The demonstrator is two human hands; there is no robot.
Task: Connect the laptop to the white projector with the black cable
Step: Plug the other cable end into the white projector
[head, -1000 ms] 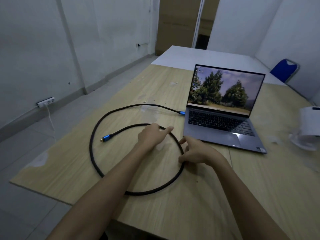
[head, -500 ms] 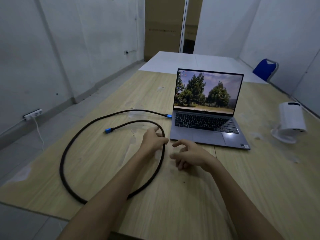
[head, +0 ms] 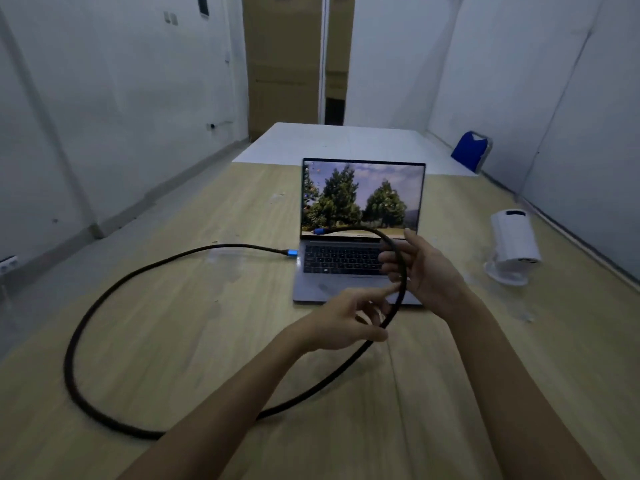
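My right hand (head: 427, 271) curled round black cable (head: 401, 268), lifted before laptop (head: 360, 237); left hand (head: 341, 323) loosely pinching cable, seemingly; blurred.

My right hand (head: 420, 271) holds a black cable (head: 145, 275) with a matt, woven-looking jacket and shiny blue metallic plug ends. The table (head: 173, 341) is pale, smooth wood grain. The laptop (head: 346, 268) looks like matt grey metal; the projector (head: 516, 244) like smooth white plastic.
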